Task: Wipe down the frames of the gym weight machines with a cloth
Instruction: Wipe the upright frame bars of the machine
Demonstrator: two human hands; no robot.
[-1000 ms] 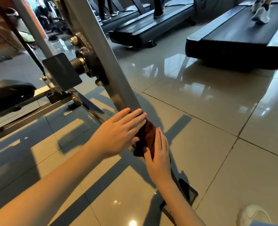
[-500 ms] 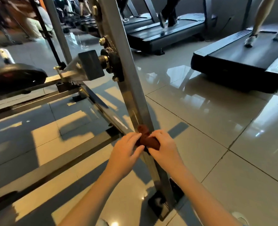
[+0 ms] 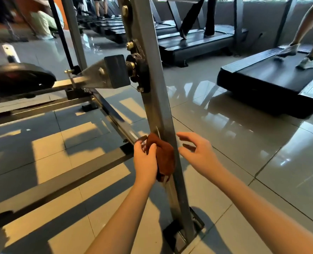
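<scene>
A grey steel upright post (image 3: pixel 157 107) of the weight machine leans up through the middle of the view from a black foot plate (image 3: pixel 181 233) on the floor. A dark brown cloth (image 3: pixel 164 158) is bunched against the post's lower part. My left hand (image 3: pixel 145 162) grips the cloth from the left and holds it on the post. My right hand (image 3: pixel 198 153) hovers just right of the post, fingers spread and loosely bent, touching neither cloth nor post.
Low frame rails (image 3: pixel 60 176) run left from the post across glossy tiles. A black weight plate (image 3: pixel 20 77) sits at far left, a pivot block (image 3: pixel 117 71) beside the post. Treadmills (image 3: pixel 273 83) with people walking stand at the right and back.
My right hand has let go of the cloth and moved off to the right of the post. My left hand now holds the cloth alone. The view has tilted up.
</scene>
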